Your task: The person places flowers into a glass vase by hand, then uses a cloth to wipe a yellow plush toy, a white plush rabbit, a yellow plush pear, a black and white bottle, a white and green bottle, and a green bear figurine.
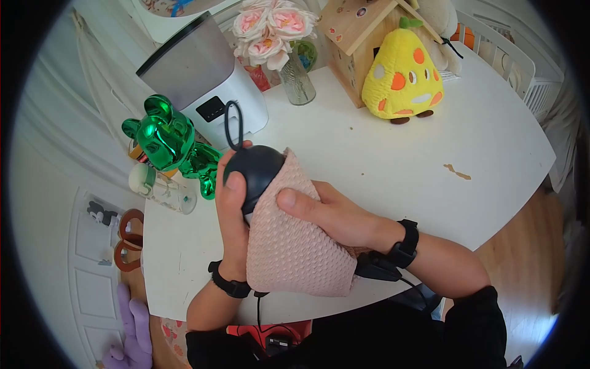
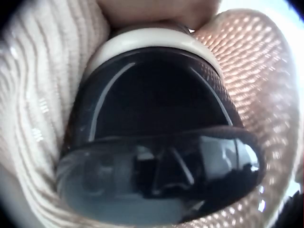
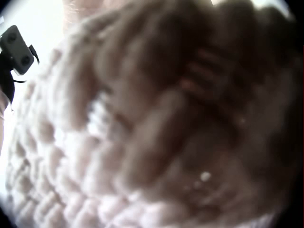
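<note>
A dark round-topped bottle is held above a white table, close to the person's body, and is partly wrapped in a pink knitted cloth. The left hand is curled around the bottle's side, with its thumb laid against the dark cap. The right hand grips the cloth, its thumb pressed on the knit where it covers the bottle. A black loop strap is seen standing up from the cap. In the left wrist view, the bottle's dark cap and a pale band beneath it are shown very near, ringed by the pink cloth. In the right wrist view, only blurred pink knit is seen. Farther back on the table, a shiny green bear figure, a white appliance with a grey lid, a glass vase of pink roses, a small wooden house and a yellow pear-shaped plush toy are set.
</note>
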Tool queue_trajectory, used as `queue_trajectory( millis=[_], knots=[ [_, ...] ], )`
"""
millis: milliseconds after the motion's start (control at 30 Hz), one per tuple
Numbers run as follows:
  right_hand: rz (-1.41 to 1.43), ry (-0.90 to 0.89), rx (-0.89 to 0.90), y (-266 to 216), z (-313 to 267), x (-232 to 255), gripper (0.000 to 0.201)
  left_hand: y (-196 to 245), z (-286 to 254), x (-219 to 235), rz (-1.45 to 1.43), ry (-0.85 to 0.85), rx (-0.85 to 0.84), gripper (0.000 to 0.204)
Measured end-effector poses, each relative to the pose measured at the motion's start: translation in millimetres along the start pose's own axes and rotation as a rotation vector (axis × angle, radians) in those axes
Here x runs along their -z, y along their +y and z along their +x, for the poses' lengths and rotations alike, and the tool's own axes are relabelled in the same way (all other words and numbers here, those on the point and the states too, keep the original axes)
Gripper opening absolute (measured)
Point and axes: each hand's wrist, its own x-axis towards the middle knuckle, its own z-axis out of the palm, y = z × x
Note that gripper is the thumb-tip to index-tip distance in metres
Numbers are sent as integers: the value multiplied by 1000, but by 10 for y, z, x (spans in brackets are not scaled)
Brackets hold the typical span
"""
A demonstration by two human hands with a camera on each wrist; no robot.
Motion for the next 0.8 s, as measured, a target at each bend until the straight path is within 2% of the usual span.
queue_trajectory(
  millis=[67, 100, 167, 233, 333, 433, 533, 567, 633, 800],
  knots=[
    [87, 16, -27, -14, 17, -34, 81, -8, 0, 59, 84, -95, -41, 55],
    [100, 37, -10, 30, 30, -52, 79, 16, 14, 55, 81, -94, -46, 55],
    [112, 66, 7, 112, 37, -64, 78, 100, 81, 29, 34, -1, 54, 54],
    [-105, -33, 65, 159, 47, -67, 80, 213, 179, 91, 35, 70, 89, 47],
    [-233, -16, 71, 74, 62, -37, 85, 257, 257, 132, -17, 129, 50, 46],
    [-195, -9, 85, 133, 83, 3, 88, 179, 132, 54, -48, 75, 48, 51],
    [-50, -17, -7, 5, 19, 33, 84, 40, -19, -6, 66, -147, -50, 66],
    [-53, -23, -11, 4, 14, 41, 84, 5, -25, -19, 112, -151, -86, 66],
    [9, -13, 13, -1, 5, 48, 79, -11, 1, 36, 88, -220, -36, 67],
    [-21, 88, 25, -1, 10, 51, 75, -89, 52, 28, 139, -218, -79, 62]
  ],
)
